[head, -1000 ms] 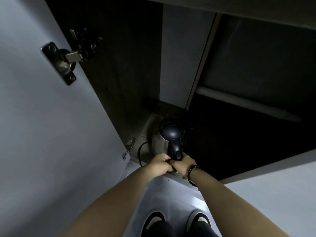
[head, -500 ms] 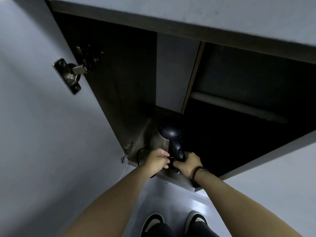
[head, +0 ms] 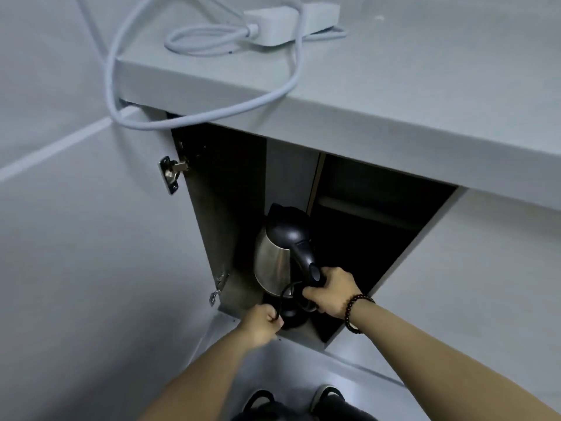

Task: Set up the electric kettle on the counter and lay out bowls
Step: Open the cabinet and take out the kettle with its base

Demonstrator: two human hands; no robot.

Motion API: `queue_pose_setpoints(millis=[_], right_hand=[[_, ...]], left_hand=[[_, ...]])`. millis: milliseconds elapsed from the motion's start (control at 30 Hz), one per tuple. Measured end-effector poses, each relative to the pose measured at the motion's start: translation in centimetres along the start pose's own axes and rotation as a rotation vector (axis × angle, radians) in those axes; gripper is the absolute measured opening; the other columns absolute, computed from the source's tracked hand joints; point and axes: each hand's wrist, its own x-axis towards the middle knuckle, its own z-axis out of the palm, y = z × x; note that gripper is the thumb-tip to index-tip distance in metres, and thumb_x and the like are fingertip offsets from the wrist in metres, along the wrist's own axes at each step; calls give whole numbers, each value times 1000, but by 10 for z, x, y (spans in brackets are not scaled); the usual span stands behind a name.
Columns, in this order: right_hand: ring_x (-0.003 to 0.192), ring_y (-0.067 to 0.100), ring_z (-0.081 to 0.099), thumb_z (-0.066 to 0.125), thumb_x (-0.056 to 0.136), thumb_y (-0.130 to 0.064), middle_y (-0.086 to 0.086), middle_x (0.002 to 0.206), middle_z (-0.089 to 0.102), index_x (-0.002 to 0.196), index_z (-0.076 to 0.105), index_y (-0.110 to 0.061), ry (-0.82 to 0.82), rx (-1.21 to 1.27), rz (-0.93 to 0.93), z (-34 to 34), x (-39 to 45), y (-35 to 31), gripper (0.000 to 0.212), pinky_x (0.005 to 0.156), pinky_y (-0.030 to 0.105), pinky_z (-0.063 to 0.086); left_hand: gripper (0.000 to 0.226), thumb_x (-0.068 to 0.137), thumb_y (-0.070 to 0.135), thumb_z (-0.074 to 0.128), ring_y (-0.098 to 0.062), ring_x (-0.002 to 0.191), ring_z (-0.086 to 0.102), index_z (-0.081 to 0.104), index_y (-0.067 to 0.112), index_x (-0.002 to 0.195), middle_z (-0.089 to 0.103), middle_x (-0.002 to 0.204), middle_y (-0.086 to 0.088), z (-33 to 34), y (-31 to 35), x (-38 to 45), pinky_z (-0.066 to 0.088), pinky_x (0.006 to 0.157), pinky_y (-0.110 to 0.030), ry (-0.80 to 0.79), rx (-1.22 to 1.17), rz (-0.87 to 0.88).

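Shiny silver metal makes up the round body of the kettle [head: 273, 262], and its lid and long curved handle are black. It sits low in the open cupboard [head: 379, 226] under the grey surface [head: 394, 95], on a dark base. The right hand [head: 329, 291] is wrapped tight around the bottom of the handle. A bead bracelet [head: 353, 311] is on that wrist. The left hand [head: 262, 325] is closed around the thin black cord [head: 283, 294] just in front of the base. A white power strip [head: 273, 24] with a looped white cable lies up on the surface.
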Motion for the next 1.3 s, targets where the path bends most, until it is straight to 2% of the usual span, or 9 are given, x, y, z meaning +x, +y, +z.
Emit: queue_pose_setpoints(millis=[67, 200, 367, 433, 533, 733, 867, 1000, 1300], right_hand=[[72, 23, 69, 70, 69, -26, 6, 78, 72, 70, 61, -24, 10, -11, -12, -9, -16, -8, 10, 71, 34, 60], [69, 21, 68, 68, 69, -26, 3, 74, 69, 72, 61, -22, 0, -37, -44, -23, -48, -21, 9, 65, 30, 58], [65, 14, 61, 66, 74, -23, -3, 71, 62, 79, 60, -20, -1, -111, -101, -38, -101, -31, 9, 54, 20, 48], [65, 12, 58, 66, 76, -23, -4, 70, 59, 81, 59, -18, -14, -152, -106, -44, -118, -33, 10, 53, 18, 45], [65, 17, 58, 65, 75, -22, -2, 67, 59, 76, 57, -19, -35, -166, -108, -50, -144, -35, 9, 59, 26, 49], [67, 20, 63, 65, 76, -23, 4, 75, 64, 82, 61, -16, -64, -108, -111, -52, -183, -40, 10, 67, 33, 56], [61, 21, 66, 65, 78, -17, 11, 83, 68, 91, 63, -11, -53, -16, -97, -56, -206, -46, 15, 64, 34, 59], [61, 23, 68, 63, 81, -13, 13, 83, 68, 100, 62, -4, -31, -2, -107, -70, -230, -60, 21, 65, 35, 59], [65, 30, 73, 68, 73, -16, 11, 71, 70, 74, 58, -16, 46, -135, -109, -136, -300, -98, 10, 66, 35, 61]], left_hand=[[30, 94, 16, 58, -6, 56, 57, 43, 17, 67, 53, 63, 2, -1, 4, -14, 38, 41, -8, -5, 24, 5], [29, 90, 22, 60, -21, 70, 64, 42, 21, 67, 53, 63, 3, -7, 2, -36, 51, 68, -27, 2, 150, -12], [26, 95, 23, 48, -18, 85, 51, 38, 23, 70, 53, 84, -3, 10, -19, -72, 38, 74, -26, -12, 328, -5], [15, 96, 22, 48, -23, 101, 59, 54, 18, 83, 61, 102, -10, 13, -28, -83, 41, 81, -27, 9, 361, -15], [25, 96, 16, 50, -21, 112, 60, 64, 3, 113, 66, 117, -10, 11, -40, -94, 42, 87, -23, 112, 348, -21], [23, 96, 12, 50, -18, 92, 59, 72, 10, 103, 68, 105, -8, -4, -46, -120, 38, 78, -19, 196, 257, 46], [24, 95, 12, 52, -21, 84, 57, 62, 24, 77, 67, 94, -9, -19, -44, -137, 39, 72, -24, 243, 209, 107], [15, 95, 17, 55, -22, 84, 62, 69, 11, 96, 67, 88, -6, -38, -31, -160, 40, 70, -23, 323, 182, 201], [31, 97, 35, 47, -21, 79, 52, 39, 23, 70, 52, 74, 2, -91, 50, -225, 37, 67, -28, 109, 650, 362]])
